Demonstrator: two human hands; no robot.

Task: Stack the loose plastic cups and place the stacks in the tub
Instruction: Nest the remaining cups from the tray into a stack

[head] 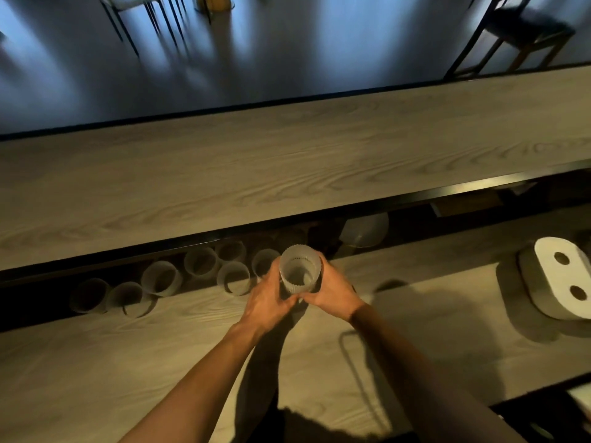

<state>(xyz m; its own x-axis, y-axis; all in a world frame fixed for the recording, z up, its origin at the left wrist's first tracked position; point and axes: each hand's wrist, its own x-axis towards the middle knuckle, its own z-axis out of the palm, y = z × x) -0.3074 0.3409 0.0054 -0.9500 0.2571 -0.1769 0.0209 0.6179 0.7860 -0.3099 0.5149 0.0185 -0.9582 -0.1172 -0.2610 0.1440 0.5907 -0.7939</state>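
Loose cups (201, 263) line the counter's (96, 362) far edge under a shelf (287, 155), left of the held cup (300, 270); paper rolls (558, 276) sit far right

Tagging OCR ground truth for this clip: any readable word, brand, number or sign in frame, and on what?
No readable text anywhere in this view.
On the ribbed cup, held by the left hand and right hand: no print visible.
On the loose cups under the counter ledge: none, though they are dim.
On the white object with two holes: no label visible.
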